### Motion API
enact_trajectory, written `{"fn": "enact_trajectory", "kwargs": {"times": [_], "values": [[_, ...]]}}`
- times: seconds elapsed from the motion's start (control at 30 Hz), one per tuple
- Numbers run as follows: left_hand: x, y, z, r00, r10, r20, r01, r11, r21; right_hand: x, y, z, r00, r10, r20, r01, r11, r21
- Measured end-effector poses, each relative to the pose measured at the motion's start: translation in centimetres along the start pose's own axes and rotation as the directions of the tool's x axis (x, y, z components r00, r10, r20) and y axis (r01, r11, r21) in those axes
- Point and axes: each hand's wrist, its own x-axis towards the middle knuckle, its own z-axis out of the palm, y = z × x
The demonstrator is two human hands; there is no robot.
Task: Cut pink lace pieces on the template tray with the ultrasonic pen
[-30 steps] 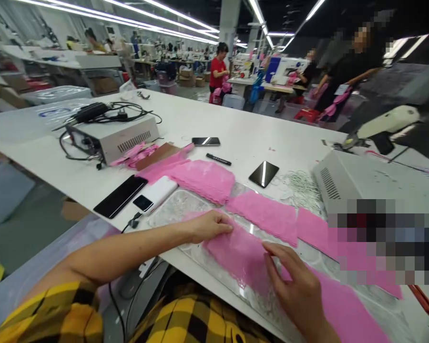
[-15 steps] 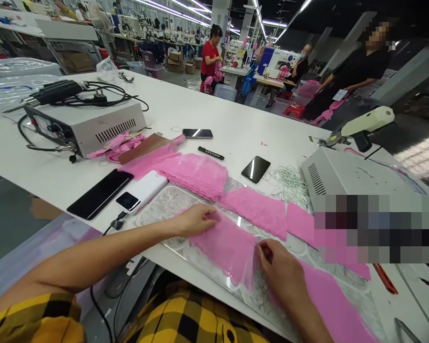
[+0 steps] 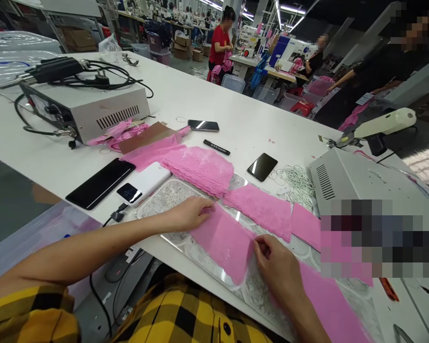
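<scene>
A pink fabric piece (image 3: 223, 243) lies over a clear, patterned plastic mat (image 3: 175, 190) at the table's near edge. My left hand (image 3: 191, 213) pinches its upper left corner between thumb and fingers. At the upper right corner, my right hand (image 3: 277, 262) is closed on the same fabric with its fingertips. Just beyond lie a stack of pink lace-edged pieces (image 3: 200, 169) and a pink scalloped panel (image 3: 259, 209). A larger pink piece (image 3: 332, 305) is partly covered by my right forearm.
Phones (image 3: 262, 166), a black marker (image 3: 217, 146) and a white power bank (image 3: 148, 183) lie on the white table (image 3: 236, 119). A grey box with a handheld tool (image 3: 100, 105) stands left; another box (image 3: 361, 174) stands right, beside tangled white cord (image 3: 296, 186). People work beyond.
The fabric's right side is drawn smoother, its lower right corner less see-through. My right hand has shifted slightly left and up. The whole view has tilted down a little.
</scene>
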Motion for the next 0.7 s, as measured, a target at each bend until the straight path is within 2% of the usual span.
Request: {"fn": "enact_trajectory", "kwargs": {"times": [0.13, 0.2, 0.23, 0.33, 0.4, 0.47, 0.57, 0.63, 0.7], "values": [[-1.2, 0.2, 0.1, 0.996, 0.068, -0.058, -0.055, 0.978, 0.201, 0.2, 0.8, -0.8, 0.997, 0.021, -0.072, -0.021, 1.000, -0.007], [-1.9, 0.2, 0.3, 0.983, 0.167, -0.071, -0.135, 0.934, 0.330, -0.1, 1.9, -2.1, 0.988, 0.031, -0.152, -0.030, 0.999, 0.013], [-2.2, 0.3, 0.5, 0.965, 0.255, -0.057, -0.209, 0.886, 0.414, -0.4, 2.7, -2.9, 0.979, 0.037, -0.199, -0.034, 0.999, 0.020], [-2.3, 1.4, 1.5, 0.865, 0.489, 0.111, -0.472, 0.718, 0.512, -2.7, 5.7, -5.3, 0.939, 0.058, -0.340, -0.063, 0.998, -0.004], [-1.6, 3.0, 2.8, 0.776, 0.581, 0.246, -0.623, 0.648, 0.438, -4.8, 7.7, -6.6, 0.906, 0.072, -0.417, -0.104, 0.993, -0.055], [-0.1, 5.0, 4.5, 0.667, 0.658, 0.349, -0.745, 0.581, 0.328, -7.2, 9.5, -7.5, 0.870, 0.078, -0.488, -0.152, 0.982, -0.112], [2.8, 7.8, 7.6, 0.522, 0.732, 0.437, -0.847, 0.506, 0.165, -10.4, 11.3, -8.3, 0.832, 0.091, -0.547, -0.204, 0.967, -0.150], [4.6, 9.2, 9.7, 0.470, 0.742, 0.478, -0.866, 0.494, 0.084, -12.1, 12.0, -8.6, 0.828, 0.116, -0.549, -0.234, 0.961, -0.150], [5.9, 9.9, 11.3, 0.441, 0.732, 0.519, -0.871, 0.489, 0.051, -13.6, 12.5, -8.7, 0.825, 0.145, -0.546, -0.266, 0.953, -0.148]]}}
